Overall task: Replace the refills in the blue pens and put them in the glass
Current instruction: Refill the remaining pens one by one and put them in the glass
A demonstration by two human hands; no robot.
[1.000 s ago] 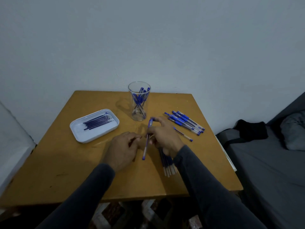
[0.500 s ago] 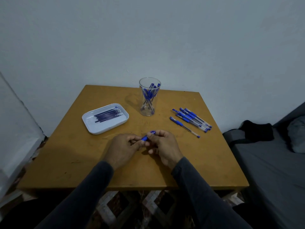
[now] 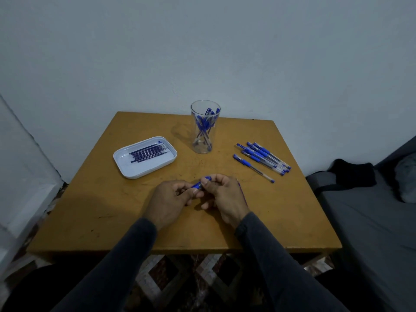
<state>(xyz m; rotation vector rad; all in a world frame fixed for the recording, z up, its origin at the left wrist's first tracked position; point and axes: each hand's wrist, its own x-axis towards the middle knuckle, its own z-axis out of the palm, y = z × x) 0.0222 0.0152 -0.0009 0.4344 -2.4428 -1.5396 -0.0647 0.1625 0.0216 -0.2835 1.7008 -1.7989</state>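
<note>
The left hand [image 3: 167, 202] and right hand [image 3: 221, 195] both pinch one blue pen [image 3: 201, 183], which looks light, thin and slippery, so hold it by its blue rubber part.

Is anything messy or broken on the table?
Nothing stands out. Refills lie in the white tray, pens lie grouped beside the upright glass, and both hands hold one pen.

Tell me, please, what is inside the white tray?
The white tray holds a bundle of dark refills, side by side. Whether anything lies beneath them cannot be seen.
</note>
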